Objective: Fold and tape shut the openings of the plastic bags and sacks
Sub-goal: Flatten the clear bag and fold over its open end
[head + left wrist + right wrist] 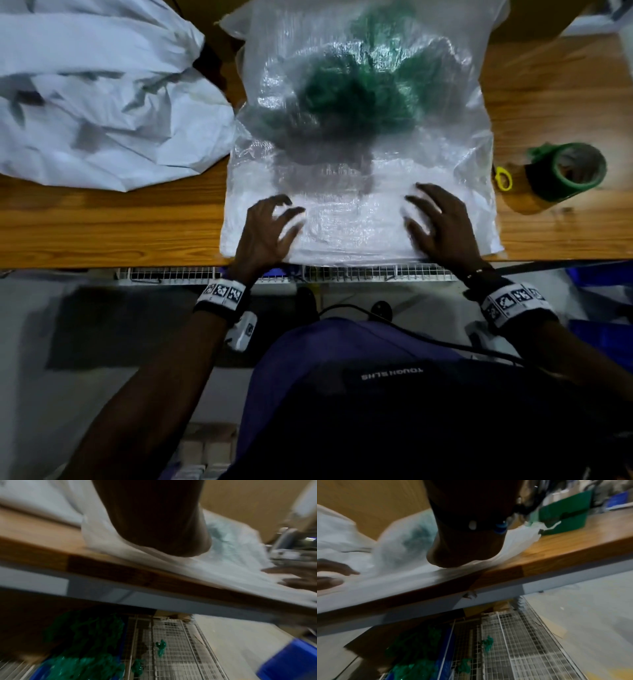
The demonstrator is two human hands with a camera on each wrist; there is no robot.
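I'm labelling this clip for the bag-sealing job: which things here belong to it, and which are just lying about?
In the job:
- clear woven sack with green contents, both hands on it: left hand, right hand
- green tape roll
- white sack, possibly next

Lying about:
- yellow ring
- blue bin under the table

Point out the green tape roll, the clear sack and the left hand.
green tape roll (567, 171), head view, on its top rim.
clear sack (356, 226), head view, on its flattened near end.
left hand (262, 233), head view, on its back.
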